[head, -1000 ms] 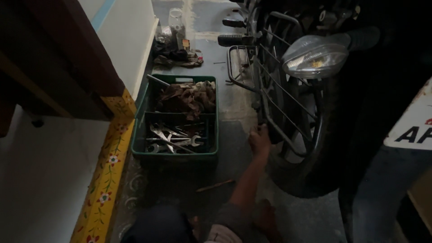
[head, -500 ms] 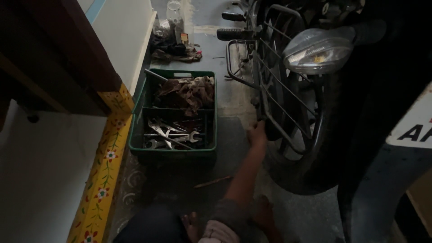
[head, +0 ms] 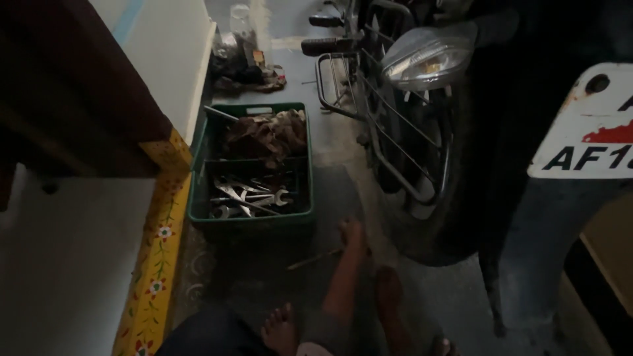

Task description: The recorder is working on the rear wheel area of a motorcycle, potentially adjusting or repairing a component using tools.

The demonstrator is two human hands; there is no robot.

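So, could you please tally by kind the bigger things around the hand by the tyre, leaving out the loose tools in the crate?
Green crate: 1
Tyre: 1
Lamp: 1
White plate: 1
Thin stick: 1
Total: 5, all around the hand.

Left hand (head: 351, 232) stretched out low over the floor, right beside the bottom of a big black motorcycle tyre (head: 422, 198), too dark to tell whether touching it. Round rubber tyre, standing upright, with thin metal spokes and a grey rail in front. Thin stick (head: 313, 260) lying flat on the grey floor just left of the hand. Green plastic crate (head: 198, 198) near, further left, with shiny spanners (head: 247, 198) piled inside and brown rags (head: 264, 134) at the back.
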